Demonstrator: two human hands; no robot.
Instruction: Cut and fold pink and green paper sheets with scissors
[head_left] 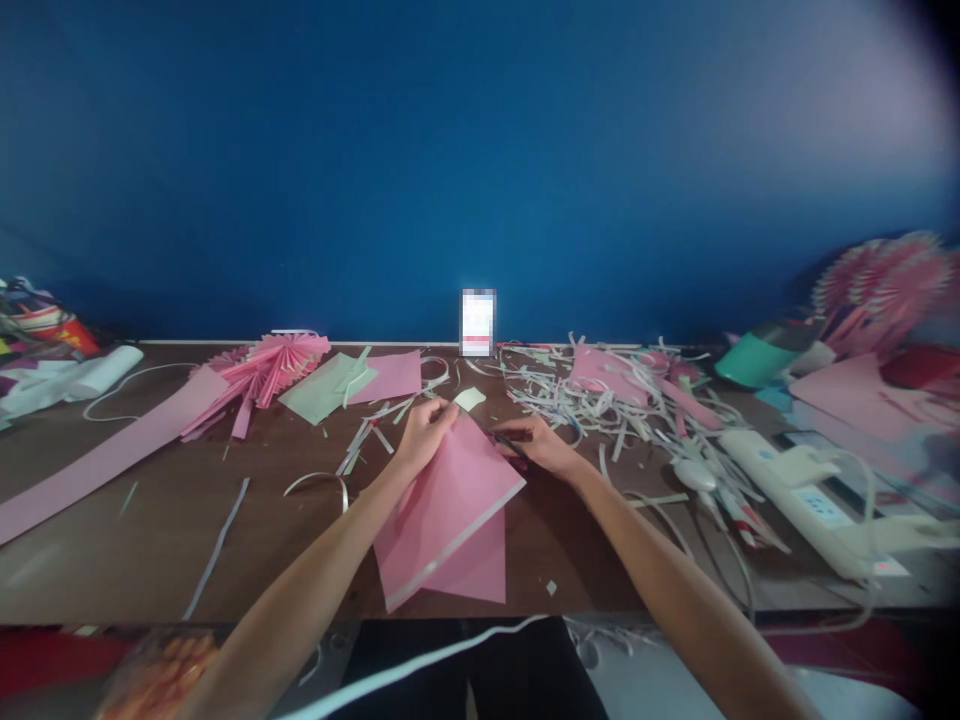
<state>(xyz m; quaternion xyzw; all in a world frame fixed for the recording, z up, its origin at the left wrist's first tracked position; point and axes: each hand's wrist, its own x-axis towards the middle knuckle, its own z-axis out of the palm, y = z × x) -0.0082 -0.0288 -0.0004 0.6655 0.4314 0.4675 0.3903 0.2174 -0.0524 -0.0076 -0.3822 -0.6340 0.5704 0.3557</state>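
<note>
My left hand (429,432) pinches the upper corner of a pink sheet of paper (457,490), its fingers closed. The sheet slants across the front of the table, and a pale strip runs along its lower edge. Under it lies another pink sheet (472,570), partly covered. My right hand (536,445) is closed round a small dark tool (511,447), which looks like a pair of scissors, beside the right edge of the upper sheet. Fingers hide most of that tool. Just beyond my left fingertips is a pale green paper scrap (470,398).
White paper strips (555,395) lie heaped at the back right. Pleated pink paper (281,365) and a long pink strip (112,455) are at left. A lit phone (478,325) stands against the blue wall. A white power strip (799,500) with cables lies at right.
</note>
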